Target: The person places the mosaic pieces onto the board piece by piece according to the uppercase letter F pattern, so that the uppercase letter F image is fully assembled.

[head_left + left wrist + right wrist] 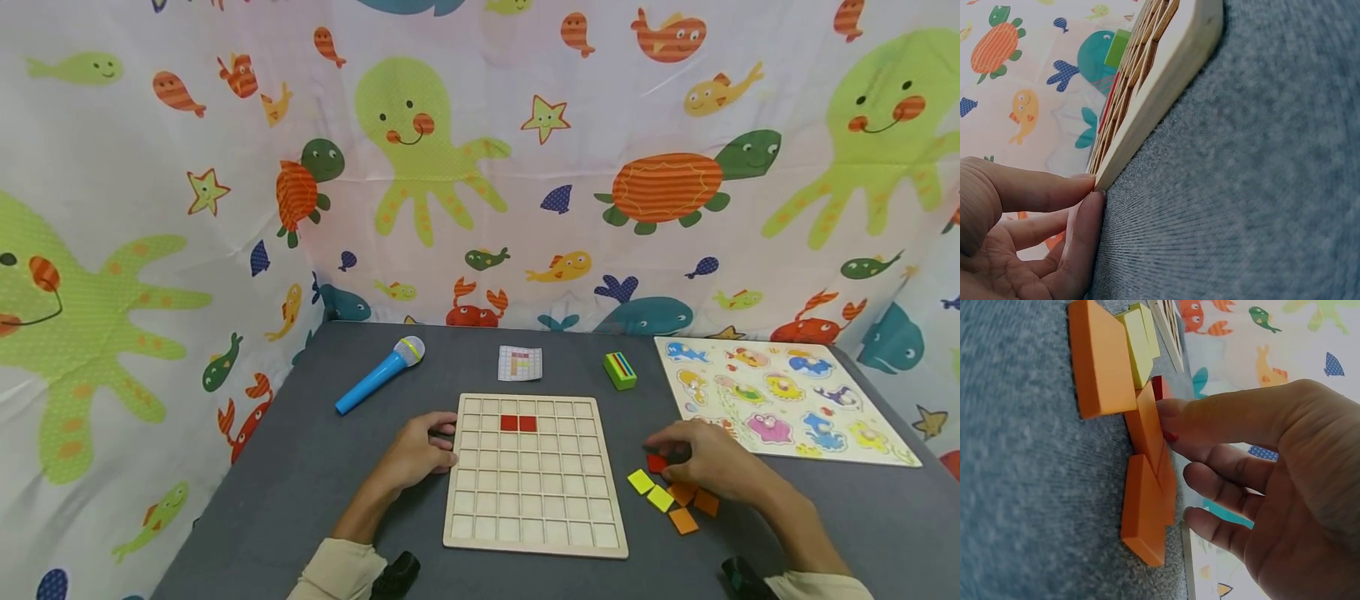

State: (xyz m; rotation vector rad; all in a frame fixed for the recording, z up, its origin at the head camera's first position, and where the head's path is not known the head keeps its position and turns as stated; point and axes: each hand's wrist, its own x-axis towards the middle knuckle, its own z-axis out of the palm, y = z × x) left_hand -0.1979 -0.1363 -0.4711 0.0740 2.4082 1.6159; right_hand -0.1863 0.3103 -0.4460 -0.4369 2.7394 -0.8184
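A square wooden grid board (536,483) lies on the grey table, with two red tiles (518,423) side by side in its second row from the far edge. My left hand (415,452) is at the board's left side, thumb and fingertips touching the edge. To the right of the board, my right hand (708,461) pinches a red tile (656,463) between thumb and fingers, low beside the loose pieces. Two yellow tiles (660,498) and several orange tiles (683,522) lie around it. The right wrist view shows the thumb hiding most of the red tile (1160,387).
Behind the board lie a blue toy microphone (381,375), a small card with a coloured grid pattern (520,364) and a green block with coloured stripes (619,371). A sea-animal puzzle board (783,398) occupies the right back. A printed curtain (480,167) encloses the table.
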